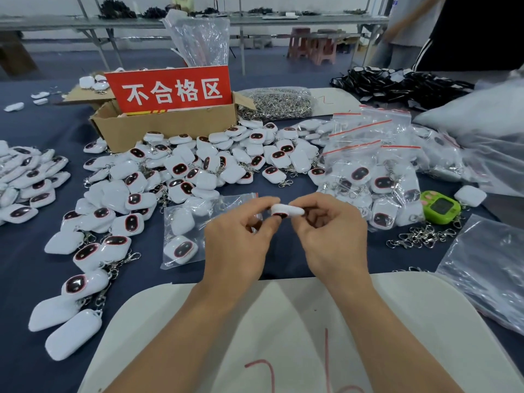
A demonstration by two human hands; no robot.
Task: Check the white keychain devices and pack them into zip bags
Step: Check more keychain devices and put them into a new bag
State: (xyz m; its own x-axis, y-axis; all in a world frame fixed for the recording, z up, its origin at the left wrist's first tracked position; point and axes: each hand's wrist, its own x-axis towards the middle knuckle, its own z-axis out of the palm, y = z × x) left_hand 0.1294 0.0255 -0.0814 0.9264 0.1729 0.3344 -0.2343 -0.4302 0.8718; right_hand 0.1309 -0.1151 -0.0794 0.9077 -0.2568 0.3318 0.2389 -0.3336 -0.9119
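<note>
White keychain device, pinched, both hands

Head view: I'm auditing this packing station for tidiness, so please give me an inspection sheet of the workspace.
Surface: dark blue table; white board with red marks at the near edge.
Job's things: one white keychain device in hand; loose pile of devices; zip bag holding devices; filled zip bags to the right.
Clutter: cardboard box with red sign; green timer; loose metal clasps.
Grippers: left hand and right hand both pinch the device.
Cables: nothing seen.
Surroundings: folding tables; pink stools; a person standing far right.
</note>
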